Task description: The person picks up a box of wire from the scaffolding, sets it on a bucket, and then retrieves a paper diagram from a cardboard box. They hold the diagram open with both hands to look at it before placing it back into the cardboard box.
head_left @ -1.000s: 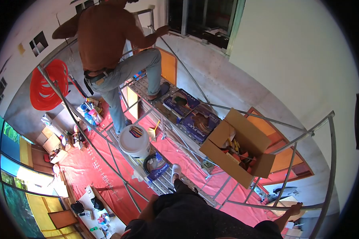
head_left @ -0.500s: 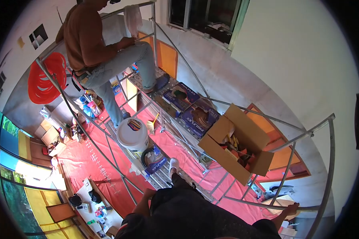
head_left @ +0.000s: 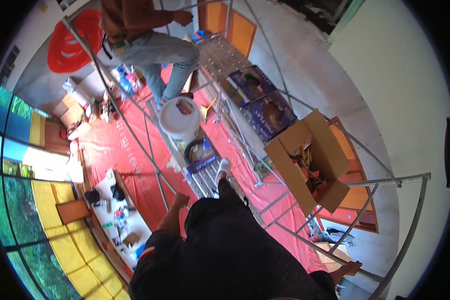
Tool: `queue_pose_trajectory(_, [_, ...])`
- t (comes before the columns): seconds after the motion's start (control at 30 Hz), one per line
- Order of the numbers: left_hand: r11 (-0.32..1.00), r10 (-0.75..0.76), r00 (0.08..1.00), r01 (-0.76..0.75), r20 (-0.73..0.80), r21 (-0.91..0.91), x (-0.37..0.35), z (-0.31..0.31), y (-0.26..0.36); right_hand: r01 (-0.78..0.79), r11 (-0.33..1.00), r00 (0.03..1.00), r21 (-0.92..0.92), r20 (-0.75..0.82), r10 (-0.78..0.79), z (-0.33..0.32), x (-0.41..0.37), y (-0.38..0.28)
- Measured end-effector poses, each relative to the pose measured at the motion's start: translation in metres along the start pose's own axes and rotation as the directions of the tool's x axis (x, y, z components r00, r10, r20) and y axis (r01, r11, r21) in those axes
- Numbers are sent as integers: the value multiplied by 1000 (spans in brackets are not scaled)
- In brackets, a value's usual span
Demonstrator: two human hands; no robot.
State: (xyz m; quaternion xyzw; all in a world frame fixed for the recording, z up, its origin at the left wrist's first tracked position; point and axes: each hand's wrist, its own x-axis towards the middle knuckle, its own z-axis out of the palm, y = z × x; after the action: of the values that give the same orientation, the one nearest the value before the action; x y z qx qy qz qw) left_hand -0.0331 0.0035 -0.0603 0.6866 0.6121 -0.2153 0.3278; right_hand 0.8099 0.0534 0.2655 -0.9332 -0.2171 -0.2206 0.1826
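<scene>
My left hand is closed round the lower end of a long metal scaffold brace, left of my dark clothing. At the lower right, my right hand grips a scaffold rail. My foot in a light shoe rests on the lower metal platform. Just beyond it lie a coiled black cable and a blue package, with a white lidded bucket behind them. An open cardboard box with mixed items inside stands on the higher platform, right of my foot.
A co-worker in brown top and grey trousers is at the platforms' far end. Blue printed boxes lie on the upper platform. Red sheeting covers the floor below. A red coil hangs at the upper left.
The view has tilted down and shifted. The co-worker's foot has come off the upper platform, and their hand has lifted from near the knee. Both my hands still hold the scaffold.
</scene>
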Motion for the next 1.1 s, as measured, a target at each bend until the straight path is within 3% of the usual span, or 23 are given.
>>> queue_pose_trajectory(0.07, [981, -96, 987, 72, -130, -181, -3, 11, -1, -33, 997, 999, -65, 26, 34, -8, -3, -10])
queue_pose_trajectory(0.1, [888, -238, 971, 201, -38, -414, -3, 12, -6, -12, 990, 999, -137, 29, 16, -13, -9, -19])
queue_pose_trajectory(0.13, [833, -328, 932, 210, -151, -512, 2, 32, -11, -189, 982, 972, -21, 135, 190, -23, -9, -34])
queue_pose_trajectory(0.17, [774, -428, 893, 284, -137, -566, 0, 30, -9, -242, 968, 964, 61, 126, 233, -19, -7, -32])
queue_pose_trajectory(0.2, [726, -468, 874, 297, -130, -620, -1, 41, -12, -131, 978, 982, -162, 116, 150, -23, -6, -34])
queue_pose_trajectory(0.23, [595, -550, 831, 324, -79, -736, -10, 34, -8, -22, 928, 990, -372, 120, 71, -26, -8, -36])
queue_pose_trajectory(0.3, [299, -677, 734, 326, 41, -897, -33, -3, 5, -85, 943, 984, -322, 124, 131, -31, -15, -48])
queue_pose_trajectory(0.4, [246, -651, 753, 330, 97, -911, -34, 3, 8, -73, 942, 987, -328, 115, 117, -33, -11, -46])
queue_pose_trajectory(0.5, [294, -493, 854, 341, 164, -893, -39, 1, 1, 15, 898, 997, -439, 76, 20, -19, -7, -37])
queue_pose_trajectory(0.63, [573, -450, 892, 259, -34, -778, -32, 58, -8, 81, 819, 996, -568, 71, -49, -27, -9, -34])
queue_pose_trajectory(0.7, [699, -534, 807, 253, -253, -669, -36, 60, -3, 54, 886, 998, -460, 65, -27, -15, 6, -19])
queue_pose_trajectory(0.73, [556, -682, 713, 360, -163, -750, -39, 54, 3, 58, 901, 996, -431, 92, -20, -20, 6, -19])
queue_pose_trajectory(0.8, [207, -885, 461, 511, 63, -834, -85, -24, 23, 19, 951, 992, -310, 121, 20, -10, 13, -6])
queue_pose_trajectory(0.87, [166, -965, 262, 638, 9, -752, -100, -22, 29, 198, 861, 971, -468, 213, -107, 8, 28, 27])
queue_pose_trajectory(0.9, [132, -987, 160, 691, -27, -710, -105, -22, 31, 284, 798, 951, -531, 262, -165, 0, 24, 10])
queue_pose_trajectory(0.97, [-101, -930, 171, 732, 325, -674, -119, -28, 36, 411, 634, 904, -656, 385, -187, -30, 1, -18])
queue_pose_trajectory(1.0, [-211, -855, 170, 749, 490, -628, -121, -26, 39, 555, 457, 830, -695, 498, -251, -42, -2, -26])
queue_pose_trajectory(1.03, [-187, -777, 316, 709, 544, -680, -114, 2, 41, 673, 258, 738, -694, 600, -310, -53, -3, -33])
queue_pose_trajectory(1.1, [-183, -577, 578, 596, 577, -781, -85, 111, 39, 732, 282, 677, -620, 613, -407, -10, 58, 53])
